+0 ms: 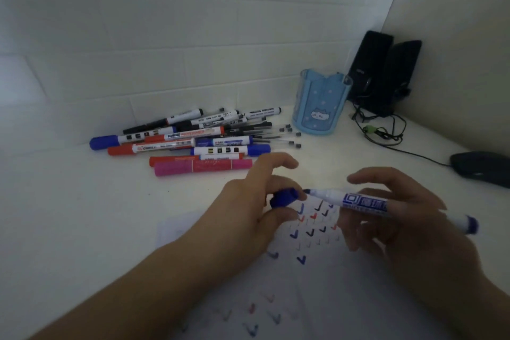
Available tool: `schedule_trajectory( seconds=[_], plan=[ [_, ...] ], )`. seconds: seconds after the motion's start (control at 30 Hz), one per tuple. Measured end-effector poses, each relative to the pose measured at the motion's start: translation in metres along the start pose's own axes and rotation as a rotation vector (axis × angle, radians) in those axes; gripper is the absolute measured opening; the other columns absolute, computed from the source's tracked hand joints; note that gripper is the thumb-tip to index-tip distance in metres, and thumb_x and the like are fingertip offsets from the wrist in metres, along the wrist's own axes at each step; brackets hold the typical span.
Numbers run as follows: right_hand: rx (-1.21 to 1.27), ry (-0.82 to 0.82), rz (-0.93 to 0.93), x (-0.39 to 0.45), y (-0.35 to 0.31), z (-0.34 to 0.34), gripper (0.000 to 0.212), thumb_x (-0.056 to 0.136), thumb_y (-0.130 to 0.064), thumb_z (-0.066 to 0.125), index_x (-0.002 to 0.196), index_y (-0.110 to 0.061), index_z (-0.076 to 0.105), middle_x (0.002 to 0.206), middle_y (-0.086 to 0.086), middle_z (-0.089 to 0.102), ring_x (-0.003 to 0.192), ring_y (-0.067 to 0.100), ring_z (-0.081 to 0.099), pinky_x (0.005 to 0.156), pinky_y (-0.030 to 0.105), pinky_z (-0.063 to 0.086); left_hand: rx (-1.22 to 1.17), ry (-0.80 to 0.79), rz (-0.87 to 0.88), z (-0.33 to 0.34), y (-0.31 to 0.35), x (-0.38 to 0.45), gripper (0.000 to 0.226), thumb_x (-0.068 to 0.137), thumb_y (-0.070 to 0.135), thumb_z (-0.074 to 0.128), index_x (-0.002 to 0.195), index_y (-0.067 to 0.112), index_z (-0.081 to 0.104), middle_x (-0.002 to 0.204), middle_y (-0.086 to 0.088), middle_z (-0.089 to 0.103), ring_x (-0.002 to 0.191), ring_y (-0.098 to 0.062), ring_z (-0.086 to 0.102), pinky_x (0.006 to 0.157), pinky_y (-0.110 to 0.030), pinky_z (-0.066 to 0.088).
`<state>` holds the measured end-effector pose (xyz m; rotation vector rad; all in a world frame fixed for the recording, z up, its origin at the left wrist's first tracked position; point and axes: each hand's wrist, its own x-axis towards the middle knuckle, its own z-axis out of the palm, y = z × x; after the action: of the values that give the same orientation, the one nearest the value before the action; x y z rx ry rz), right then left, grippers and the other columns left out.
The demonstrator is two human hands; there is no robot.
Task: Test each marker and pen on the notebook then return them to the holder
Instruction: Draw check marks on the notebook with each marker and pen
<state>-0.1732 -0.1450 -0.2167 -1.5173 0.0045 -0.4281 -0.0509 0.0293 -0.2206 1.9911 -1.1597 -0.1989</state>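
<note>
My right hand grips a blue marker by its white barrel, bare tip pointing left. My left hand pinches the marker's blue cap, whose mouth sits just at the tip. Both hover over the white notebook page, which carries several blue, red and black tick marks. A pile of markers and pens lies on the desk behind my hands. The light blue holder stands upright to the right of the pile; nothing shows above its rim.
Two black speakers stand in the corner behind the holder, with tangled cables trailing to a black mouse at the right edge. A tiled wall runs along the back. Several small pen caps lie between pile and holder.
</note>
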Motion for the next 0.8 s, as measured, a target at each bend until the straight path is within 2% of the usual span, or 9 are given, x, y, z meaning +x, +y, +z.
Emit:
schedule_trajectory(
  seconds=[0.07, 0.13, 0.3, 0.4, 0.5, 0.6, 0.67, 0.8],
  plan=[
    [0.010, 0.017, -0.022, 0.000, -0.001, 0.002, 0.027, 0.060, -0.026, 0.057, 0.083, -0.014, 0.061, 0.060, 0.022, 0.062, 0.044, 0.027, 0.051, 0.042, 0.022, 0.033, -0.017, -0.007, -0.030, 0.001, 0.000, 0.000, 0.043, 0.079, 0.027, 0.073, 0.096, 0.049, 0.040, 0.081, 0.043, 0.053, 0.086, 0.030, 0.046, 0.076, 0.007, 0.031],
    [0.013, 0.036, -0.016, -0.001, -0.001, 0.002, 0.020, 0.058, -0.025, 0.058, 0.075, -0.015, 0.058, 0.057, 0.020, 0.061, 0.042, 0.025, 0.050, 0.042, 0.021, 0.033, -0.020, 0.003, -0.041, 0.001, 0.002, 0.000, 0.038, 0.075, 0.029, 0.076, 0.088, 0.047, 0.045, 0.081, 0.040, 0.054, 0.086, 0.032, 0.045, 0.077, 0.008, 0.031],
    [-0.071, 0.040, 0.019, -0.002, -0.004, 0.004, 0.016, 0.055, -0.029, 0.062, 0.067, -0.017, 0.061, 0.054, 0.018, 0.062, 0.040, 0.023, 0.050, 0.042, 0.016, 0.035, 0.049, 0.045, 0.009, 0.001, 0.004, -0.001, 0.029, 0.078, 0.033, 0.072, 0.084, 0.050, 0.050, 0.085, 0.027, 0.062, 0.090, 0.009, 0.054, 0.079, -0.002, 0.038],
    [-0.093, 0.060, 0.045, -0.002, -0.004, 0.004, 0.018, 0.053, -0.031, 0.064, 0.065, -0.018, 0.064, 0.055, 0.018, 0.063, 0.040, 0.023, 0.051, 0.042, 0.016, 0.036, 0.029, 0.056, 0.038, 0.000, 0.005, -0.002, 0.026, 0.079, 0.034, 0.069, 0.084, 0.051, 0.050, 0.083, 0.030, 0.060, 0.088, 0.011, 0.052, 0.075, -0.001, 0.037],
    [-0.128, 0.036, 0.056, -0.001, -0.005, 0.005, 0.030, 0.049, -0.039, 0.077, 0.066, -0.018, 0.067, 0.060, 0.019, 0.067, 0.041, 0.026, 0.054, 0.042, 0.017, 0.038, 0.016, 0.019, 0.059, 0.000, 0.007, -0.004, 0.028, 0.081, 0.033, 0.068, 0.085, 0.054, 0.049, 0.082, 0.033, 0.057, 0.088, 0.006, 0.055, 0.078, -0.010, 0.045],
    [-0.115, 0.026, 0.061, 0.000, -0.006, 0.006, 0.047, 0.048, -0.058, 0.081, 0.068, -0.017, 0.068, 0.066, 0.021, 0.068, 0.040, 0.028, 0.056, 0.041, 0.018, 0.038, -0.062, 0.029, 0.062, -0.001, 0.009, -0.007, 0.029, 0.082, 0.029, 0.068, 0.088, 0.052, 0.052, 0.080, 0.028, 0.062, 0.068, 0.000, 0.061, 0.066, -0.015, 0.051],
    [-0.112, 0.012, 0.063, 0.001, -0.007, 0.006, 0.047, 0.051, -0.058, 0.080, 0.070, -0.017, 0.068, 0.067, 0.021, 0.069, 0.039, 0.030, 0.056, 0.041, 0.019, 0.038, -0.157, 0.047, 0.043, -0.002, 0.008, -0.008, 0.030, 0.083, 0.019, 0.068, 0.091, 0.046, 0.057, 0.074, 0.018, 0.067, 0.053, -0.004, 0.061, 0.058, -0.016, 0.052],
    [-0.107, 0.005, 0.052, -0.002, -0.010, 0.008, 0.044, 0.055, -0.056, 0.079, 0.072, -0.018, 0.068, 0.071, 0.021, 0.070, 0.040, 0.031, 0.057, 0.042, 0.018, 0.039, -0.249, 0.066, 0.015, -0.002, 0.010, -0.009, 0.028, 0.082, 0.014, 0.068, 0.092, 0.039, 0.061, 0.065, 0.014, 0.067, 0.047, -0.006, 0.061, 0.056, -0.018, 0.052]
  ],
)
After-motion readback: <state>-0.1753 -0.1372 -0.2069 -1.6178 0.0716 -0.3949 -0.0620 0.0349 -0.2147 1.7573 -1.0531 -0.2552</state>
